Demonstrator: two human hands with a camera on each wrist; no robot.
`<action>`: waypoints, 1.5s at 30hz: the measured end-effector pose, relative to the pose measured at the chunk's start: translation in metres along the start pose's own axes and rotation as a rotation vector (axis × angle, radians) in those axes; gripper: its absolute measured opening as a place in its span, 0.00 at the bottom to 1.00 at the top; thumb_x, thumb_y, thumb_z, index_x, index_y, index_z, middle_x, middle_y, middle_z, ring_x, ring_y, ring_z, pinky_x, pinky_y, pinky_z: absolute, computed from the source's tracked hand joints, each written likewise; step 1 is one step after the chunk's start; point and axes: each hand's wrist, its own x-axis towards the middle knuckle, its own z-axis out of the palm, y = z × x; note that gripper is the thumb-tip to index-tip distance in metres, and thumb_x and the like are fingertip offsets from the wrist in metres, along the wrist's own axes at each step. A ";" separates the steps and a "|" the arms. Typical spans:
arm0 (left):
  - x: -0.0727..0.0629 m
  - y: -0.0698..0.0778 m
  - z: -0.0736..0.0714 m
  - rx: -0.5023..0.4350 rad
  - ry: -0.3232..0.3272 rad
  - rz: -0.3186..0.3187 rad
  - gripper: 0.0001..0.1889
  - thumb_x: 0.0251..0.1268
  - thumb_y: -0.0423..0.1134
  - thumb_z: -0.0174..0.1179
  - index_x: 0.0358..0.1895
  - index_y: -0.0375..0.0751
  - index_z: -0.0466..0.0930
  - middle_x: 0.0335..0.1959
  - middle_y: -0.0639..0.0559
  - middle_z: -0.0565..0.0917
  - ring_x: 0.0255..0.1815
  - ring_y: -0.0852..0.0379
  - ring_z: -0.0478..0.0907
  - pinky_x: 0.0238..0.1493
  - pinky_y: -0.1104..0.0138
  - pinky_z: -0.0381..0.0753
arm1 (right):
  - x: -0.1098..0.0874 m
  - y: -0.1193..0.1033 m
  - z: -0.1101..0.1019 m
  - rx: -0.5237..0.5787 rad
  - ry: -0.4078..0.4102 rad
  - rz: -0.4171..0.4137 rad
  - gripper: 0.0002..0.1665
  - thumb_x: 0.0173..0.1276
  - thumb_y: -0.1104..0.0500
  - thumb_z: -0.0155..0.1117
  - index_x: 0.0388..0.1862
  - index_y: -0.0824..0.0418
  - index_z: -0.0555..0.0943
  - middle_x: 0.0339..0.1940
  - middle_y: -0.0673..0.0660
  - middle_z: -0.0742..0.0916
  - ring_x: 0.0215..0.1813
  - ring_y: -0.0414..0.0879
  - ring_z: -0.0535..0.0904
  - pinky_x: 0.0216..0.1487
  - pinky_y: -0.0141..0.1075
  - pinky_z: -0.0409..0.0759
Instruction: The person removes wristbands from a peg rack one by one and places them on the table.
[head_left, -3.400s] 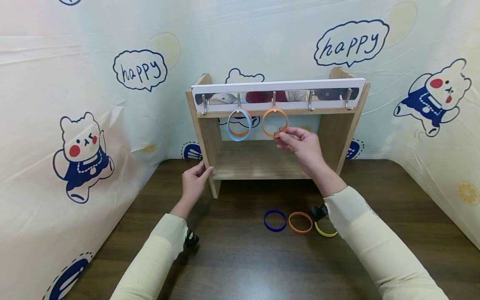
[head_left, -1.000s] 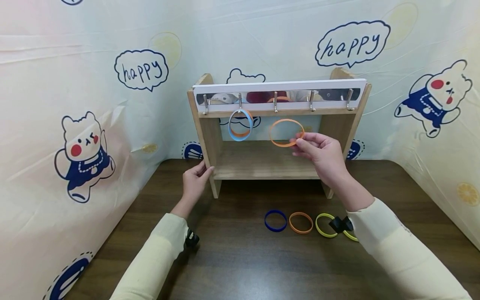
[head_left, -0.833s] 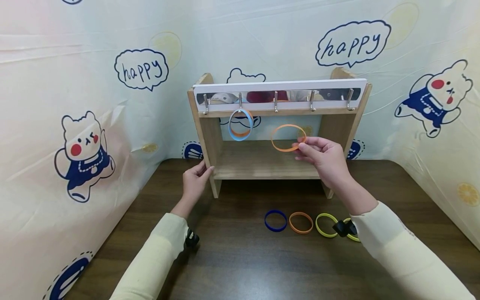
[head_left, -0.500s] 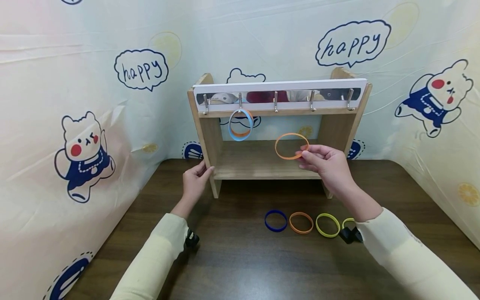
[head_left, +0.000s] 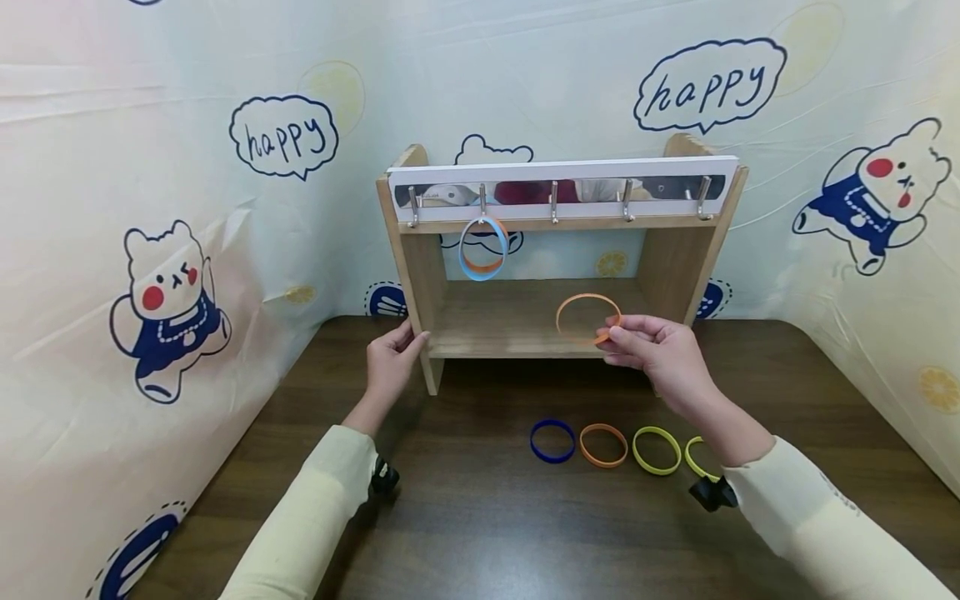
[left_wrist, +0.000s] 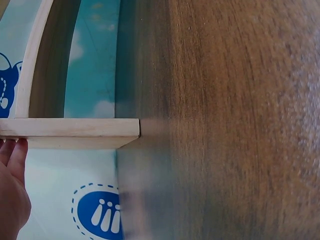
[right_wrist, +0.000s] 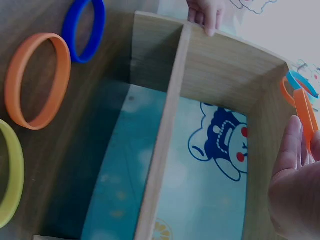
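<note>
My right hand (head_left: 663,358) pinches an orange silicone wristband (head_left: 588,295) between thumb and fingers, in front of the lower board of a wooden shelf rack (head_left: 517,321). In the right wrist view that wristband (right_wrist: 306,112) stands edge-on at the fingertips. With thumb and fingers my left hand (head_left: 390,358) holds the front edge of the rack's left side panel, low down. A light blue wristband (head_left: 465,265) and an orange wristband (head_left: 491,268) hang together from the second metal hook (head_left: 482,198) from the left. The other hooks bear nothing.
On the brown table (head_left: 465,525) before the rack lie a dark blue wristband (head_left: 552,459), an orange wristband (head_left: 603,464) and two yellow ones, the rightmost yellow wristband (head_left: 697,468) partly behind the right wrist camera (head_left: 712,493). A printed cloth (head_left: 420,83) hangs behind.
The pinched orange wristband, at the third hook in the oldest frame, has come off it and moved down and slightly right with my right hand. My left hand stays on the rack.
</note>
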 end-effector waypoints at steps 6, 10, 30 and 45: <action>0.000 0.001 0.001 0.007 0.000 0.007 0.21 0.61 0.33 0.67 0.58 0.33 0.78 0.50 0.35 0.81 0.49 0.48 0.81 0.44 0.70 0.82 | -0.009 0.012 -0.002 -0.014 -0.037 0.044 0.16 0.68 0.61 0.66 0.49 0.72 0.79 0.38 0.57 0.89 0.44 0.48 0.86 0.46 0.41 0.84; 0.000 0.002 0.001 0.004 -0.004 0.013 0.21 0.62 0.33 0.67 0.58 0.33 0.78 0.50 0.36 0.81 0.49 0.47 0.81 0.43 0.69 0.82 | -0.015 0.019 -0.005 -0.044 -0.056 0.067 0.17 0.69 0.61 0.65 0.51 0.72 0.79 0.39 0.56 0.89 0.44 0.48 0.86 0.46 0.41 0.84; -0.008 0.041 -0.001 0.058 -0.025 0.018 0.20 0.63 0.27 0.64 0.58 0.25 0.75 0.51 0.30 0.79 0.50 0.42 0.80 0.45 0.63 0.81 | -0.042 0.050 -0.012 -0.155 -0.168 0.178 0.22 0.70 0.62 0.63 0.54 0.80 0.75 0.40 0.61 0.88 0.43 0.51 0.86 0.42 0.41 0.86; -0.009 0.039 -0.001 0.027 -0.016 0.025 0.20 0.62 0.26 0.64 0.57 0.25 0.76 0.50 0.30 0.79 0.50 0.42 0.80 0.45 0.66 0.81 | -0.059 0.069 -0.014 -0.132 -0.228 0.264 0.21 0.71 0.63 0.62 0.54 0.81 0.75 0.42 0.65 0.87 0.41 0.50 0.86 0.41 0.42 0.86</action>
